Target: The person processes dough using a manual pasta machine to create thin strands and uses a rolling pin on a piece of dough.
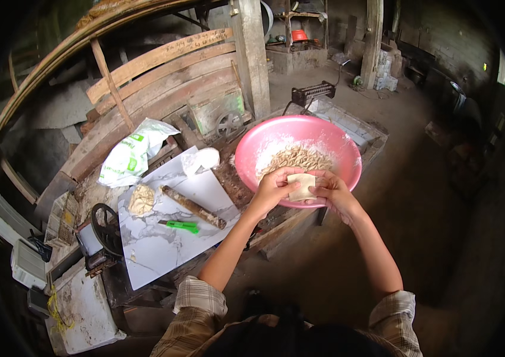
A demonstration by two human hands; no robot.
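Between my two hands is a small flat piece of pale dough (301, 187), held up over the near rim of a large pink basin (252, 146). My left hand (276, 185) pinches its left edge, the thumb lying across the front. Closed on the right edge is my right hand (334, 193), with thumb and fingers on the sheet. Inside the basin lie many short twisted dough strips (300, 158), with white flour dusted on the basin's wall around them. My hands hide the basin's nearest part.
Left of the basin, a marble-patterned board (157, 253) bears a dough lump (142, 200), a floury rolling pin (193, 207), a green utility knife (182, 226) and a white bag (200, 160). A printed plastic bag (136, 153) lies behind. A roller machine (313, 92) stands beyond the basin.
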